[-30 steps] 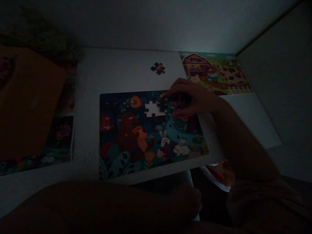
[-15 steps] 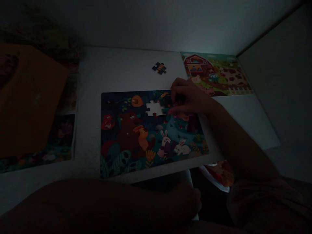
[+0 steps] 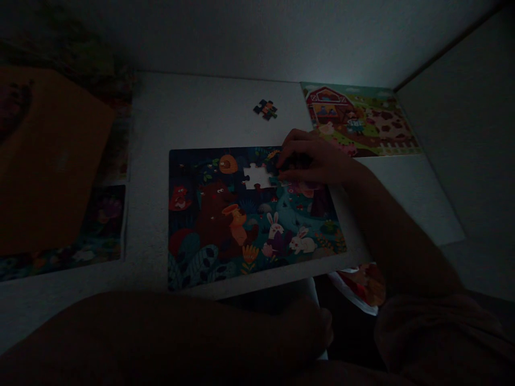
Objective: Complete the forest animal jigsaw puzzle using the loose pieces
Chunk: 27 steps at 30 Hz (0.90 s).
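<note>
On the white surface: forest jigsaw puzzle with one open gap

Right hand: fingers curled down just beside the gap, grip too dark to tell whether anything is held. Left hand: below the near edge, grip unclear. Also present: small joined pieces beyond the puzzle; farm puzzle to the right.

Right hand: covers the upper right of the jigsaw puzzle; any held piece is lost in shadow.
Left hand: too dark to tell its grip.
Orange board: cut off by the left edge.
Joined jigsaw pieces: too small to read.
Red-and-white packet: partly hidden behind the right forearm.
</note>
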{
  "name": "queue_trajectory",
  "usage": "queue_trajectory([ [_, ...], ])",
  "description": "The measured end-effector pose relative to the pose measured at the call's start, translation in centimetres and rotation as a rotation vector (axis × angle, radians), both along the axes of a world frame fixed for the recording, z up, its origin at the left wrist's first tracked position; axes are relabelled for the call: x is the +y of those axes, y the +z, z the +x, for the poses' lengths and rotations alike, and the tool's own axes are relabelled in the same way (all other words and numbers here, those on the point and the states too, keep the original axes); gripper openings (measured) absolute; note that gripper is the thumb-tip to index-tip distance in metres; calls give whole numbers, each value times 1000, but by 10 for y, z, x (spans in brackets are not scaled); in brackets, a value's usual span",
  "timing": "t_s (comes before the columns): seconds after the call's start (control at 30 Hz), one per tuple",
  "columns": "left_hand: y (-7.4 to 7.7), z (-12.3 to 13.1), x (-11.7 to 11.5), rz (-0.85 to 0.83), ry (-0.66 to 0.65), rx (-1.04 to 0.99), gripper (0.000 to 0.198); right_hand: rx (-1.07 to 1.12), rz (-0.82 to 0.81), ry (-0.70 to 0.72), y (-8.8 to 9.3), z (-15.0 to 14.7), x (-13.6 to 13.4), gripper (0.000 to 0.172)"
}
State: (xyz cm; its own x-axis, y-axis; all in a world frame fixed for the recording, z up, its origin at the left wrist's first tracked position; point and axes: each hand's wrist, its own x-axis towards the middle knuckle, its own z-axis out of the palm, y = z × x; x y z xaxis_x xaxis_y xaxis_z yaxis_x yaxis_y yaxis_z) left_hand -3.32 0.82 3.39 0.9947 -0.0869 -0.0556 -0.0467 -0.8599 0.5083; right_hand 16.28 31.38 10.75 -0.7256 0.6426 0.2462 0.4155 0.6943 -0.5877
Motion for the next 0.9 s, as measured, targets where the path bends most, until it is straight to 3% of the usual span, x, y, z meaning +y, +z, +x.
queue_trajectory([
  [0.33,11,5,5,-18,-38,102,31,-33,-4,-59,0,-1,0,57],
  [0.57,14,1,8,-26,-10,58,26,-31,27,-55,0,-2,-1,48],
  [0.73,24,1,16,-51,-75,134,36,-54,-4,-51,3,-2,-2,52],
  [0.9,14,4,10,-92,-3,94,35,-75,-26,-24,7,-4,-1,53],
])
